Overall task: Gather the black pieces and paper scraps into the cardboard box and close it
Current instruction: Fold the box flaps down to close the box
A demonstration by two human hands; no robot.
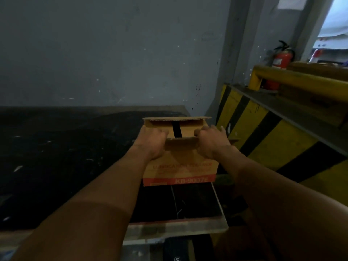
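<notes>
The cardboard box (180, 166) sits at the right end of the black bench (66, 157), its top flaps partly folded, with a dark slot between them. Our left hand (150, 143) and right hand (211, 143) curl their fingers over the flaps on either side. A yellow-and-black striped barrier (263, 132) stands just to the right.

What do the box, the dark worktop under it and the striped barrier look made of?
Cardboard box: corrugated board, matte brown; fluting shows along the raised far flap's edge. Worktop: black, dull, flecked with pale marks; rubber mat or painted board, cannot tell. Striped barrier: likely painted metal or concrete, yellow and black, scuffed.
</notes>
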